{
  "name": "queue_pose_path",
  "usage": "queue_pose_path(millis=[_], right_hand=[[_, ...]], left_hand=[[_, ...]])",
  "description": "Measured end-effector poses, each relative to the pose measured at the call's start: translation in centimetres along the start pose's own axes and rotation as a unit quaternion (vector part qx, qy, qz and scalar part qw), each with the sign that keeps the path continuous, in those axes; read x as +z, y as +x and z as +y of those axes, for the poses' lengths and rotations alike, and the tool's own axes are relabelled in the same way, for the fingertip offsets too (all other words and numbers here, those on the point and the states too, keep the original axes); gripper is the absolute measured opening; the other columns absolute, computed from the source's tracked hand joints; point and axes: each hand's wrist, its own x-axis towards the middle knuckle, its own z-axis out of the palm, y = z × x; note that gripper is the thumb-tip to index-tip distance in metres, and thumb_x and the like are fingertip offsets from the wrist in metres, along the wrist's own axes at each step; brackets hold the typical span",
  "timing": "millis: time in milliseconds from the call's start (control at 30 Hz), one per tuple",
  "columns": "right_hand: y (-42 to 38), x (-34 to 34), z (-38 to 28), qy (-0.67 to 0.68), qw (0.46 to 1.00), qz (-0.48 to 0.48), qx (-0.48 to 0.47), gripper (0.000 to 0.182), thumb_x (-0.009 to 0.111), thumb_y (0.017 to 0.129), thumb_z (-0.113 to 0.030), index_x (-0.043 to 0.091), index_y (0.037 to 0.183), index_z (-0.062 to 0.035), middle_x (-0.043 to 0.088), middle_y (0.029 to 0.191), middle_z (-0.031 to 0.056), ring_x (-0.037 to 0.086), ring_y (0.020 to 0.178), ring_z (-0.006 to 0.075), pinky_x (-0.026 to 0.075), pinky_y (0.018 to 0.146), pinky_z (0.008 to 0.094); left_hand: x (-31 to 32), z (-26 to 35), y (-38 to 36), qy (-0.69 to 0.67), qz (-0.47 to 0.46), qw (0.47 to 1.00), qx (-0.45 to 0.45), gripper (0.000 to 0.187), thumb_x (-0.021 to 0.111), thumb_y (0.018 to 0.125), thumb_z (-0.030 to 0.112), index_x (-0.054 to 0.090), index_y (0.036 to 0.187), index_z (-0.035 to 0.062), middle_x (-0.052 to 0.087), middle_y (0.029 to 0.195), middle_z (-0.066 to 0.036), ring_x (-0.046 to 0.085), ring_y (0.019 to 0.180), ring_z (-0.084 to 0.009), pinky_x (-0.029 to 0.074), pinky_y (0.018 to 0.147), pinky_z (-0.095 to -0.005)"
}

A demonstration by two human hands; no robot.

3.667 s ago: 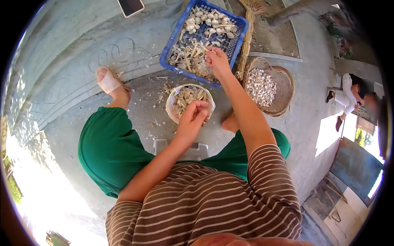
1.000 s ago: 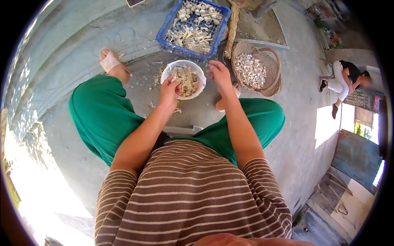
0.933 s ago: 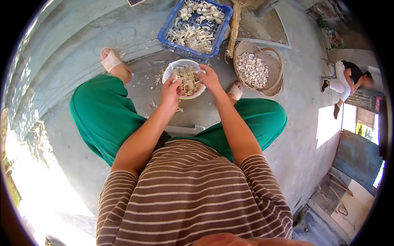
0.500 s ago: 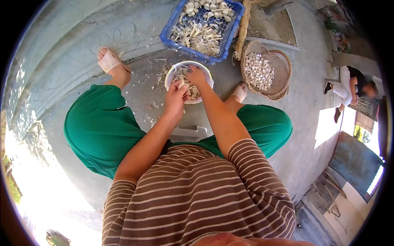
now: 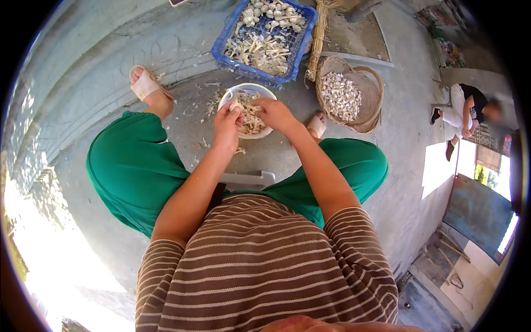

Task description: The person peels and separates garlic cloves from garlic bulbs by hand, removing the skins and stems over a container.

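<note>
My left hand (image 5: 226, 124) is closed on a pale garlic bulb (image 5: 235, 104) at the left side of a white bowl (image 5: 250, 86). Fingers and thumb hide part of the bulb. Across from it, my right hand (image 5: 274, 114) hovers over the bowl's right side with its fingertips drawn together; whether anything small sits between them I cannot make out. Dry garlic skins and stalk bits (image 5: 253, 123) fill the bowl below both hands.
Beyond the bowl stands a blue plastic crate (image 5: 255, 73) with garlic bulbs and trimmed stalks. A wicker basket (image 5: 369, 93) of separated cloves (image 5: 341, 97) is to the right, near a straw bundle (image 5: 317, 41). Skins litter the floor. Another person (image 5: 470, 108) sits far right.
My right hand has come up out of the bowl and moved slightly right, with its fingers now together. My left hand has shifted a little left, still holding the garlic bulb.
</note>
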Motion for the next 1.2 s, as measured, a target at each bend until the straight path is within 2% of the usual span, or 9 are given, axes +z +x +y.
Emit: queue_pose_path(millis=[67, 133, 200, 233, 300, 367, 733, 967, 1200], right_hand=[[-0.6, -6.4, -3.5, 0.188, 0.969, 0.163, 0.002, 0.028, 0.059, 0.084, -0.008, 0.06, 0.112, -0.0081, 0.065, 0.098, 0.0104, 0.063, 0.074, 0.0173, 0.05, 0.068, 0.0286], [-1.8, -12.5, -6.1, 0.453, 0.813, 0.363, -0.053, 0.02, 0.056, 0.089, -0.008, 0.06, 0.108, -0.0044, 0.064, 0.09, 0.0077, 0.058, 0.07, 0.0109, 0.046, 0.061, 0.0227], [-3.3, -16.2, -5.0, 0.574, 0.688, 0.438, -0.078, 0.017, 0.056, 0.091, -0.01, 0.061, 0.105, -0.0026, 0.062, 0.085, 0.0049, 0.055, 0.067, 0.0095, 0.042, 0.057, 0.0201], [-3.8, -16.3, -5.2, 0.574, 0.685, 0.441, -0.081, 0.017, 0.056, 0.091, -0.01, 0.061, 0.105, -0.0026, 0.062, 0.085, 0.0049, 0.055, 0.067, 0.0095, 0.042, 0.057, 0.0201], [-5.1, -16.0, -6.4, 0.49, 0.836, 0.247, 0.002, 0.016, 0.058, 0.09, -0.012, 0.061, 0.103, -0.0035, 0.06, 0.078, 0.002, 0.053, 0.064, 0.0079, 0.042, 0.057, 0.0196], [-6.0, -13.8, -8.5, 0.412, 0.902, 0.124, 0.031, 0.018, 0.058, 0.091, -0.015, 0.063, 0.102, -0.0014, 0.062, 0.078, 0.0028, 0.054, 0.067, 0.0078, 0.043, 0.058, 0.0208], [-5.6, -6.1, -9.5, 0.454, 0.885, 0.099, 0.04, 0.011, 0.066, 0.078, -0.006, 0.059, 0.079, 0.0017, 0.061, 0.067, 0.0035, 0.057, 0.06, 0.0072, 0.048, 0.053, 0.023], [-5.8, -4.9, -9.4, 0.34, 0.913, 0.224, 0.01, 0.017, 0.069, 0.071, -0.01, 0.057, 0.073, 0.0024, 0.06, 0.066, 0.0059, 0.057, 0.059, 0.0087, 0.048, 0.054, 0.0248], [-6.0, -6.6, -8.7, 0.463, 0.879, 0.112, 0.013, 0.007, 0.061, 0.085, -0.005, 0.061, 0.088, 0.0011, 0.06, 0.075, 0.0019, 0.056, 0.061, 0.007, 0.046, 0.054, 0.0218]], left_hand=[[0.3, 0.5, -0.6, -0.012, -0.014, 1.0, 0.008, 0.035, 0.058, 0.089, 0.007, 0.048, 0.122, 0.0, 0.056, 0.095, -0.005, 0.056, 0.078, -0.0123, 0.049, 0.07, -0.0262], [1.3, 1.6, -1.8, -0.056, -0.016, 0.998, 0.0, 0.031, 0.057, 0.09, 0.007, 0.05, 0.119, -0.0009, 0.057, 0.095, -0.006, 0.057, 0.079, -0.0137, 0.049, 0.071, -0.0274], [1.8, 2.1, -2.7, -0.052, -0.051, 0.997, 0.002, 0.03, 0.057, 0.09, 0.007, 0.05, 0.118, -0.0008, 0.057, 0.097, -0.007, 0.058, 0.08, -0.0147, 0.05, 0.072, -0.0283], [2.1, 2.5, -3.1, -0.045, -0.087, 0.995, 0.002, 0.03, 0.057, 0.09, 0.006, 0.051, 0.118, -0.0007, 0.057, 0.099, -0.008, 0.058, 0.081, -0.0157, 0.05, 0.074, -0.0292], [3.3, 3.0, -4.1, -0.03, -0.112, 0.993, 0.014, 0.029, 0.057, 0.089, 0.005, 0.052, 0.117, -0.0004, 0.058, 0.099, -0.008, 0.059, 0.082, -0.0156, 0.05, 0.075, -0.0294], [4.0, 3.2, -5.1, -0.019, -0.132, 0.991, 0.023, 0.029, 0.057, 0.088, 0.003, 0.053, 0.116, -0.0001, 0.059, 0.099, -0.008, 0.059, 0.083, -0.0155, 0.051, 0.077, -0.0297], [3.0, 3.2, -5.9, 0.232, -0.154, 0.934, 0.221, 0.028, 0.062, 0.079, -0.008, 0.055, 0.106, -0.0013, 0.063, 0.091, -0.007, 0.059, 0.078, -0.0099, 0.051, 0.067, -0.0236], [3.2, 3.1, -5.8, 0.249, -0.174, 0.925, 0.229, 0.025, 0.061, 0.08, -0.008, 0.056, 0.104, -0.0006, 0.063, 0.086, -0.006, 0.059, 0.072, -0.01, 0.05, 0.062, -0.0241], [4.4, 4.6, -6.8, 0.18, -0.181, 0.957, 0.137, 0.019, 0.054, 0.09, 0.003, 0.056, 0.108, -0.002, 0.062, 0.096, -0.008, 0.059, 0.078, -0.0134, 0.05, 0.072, -0.0267]])
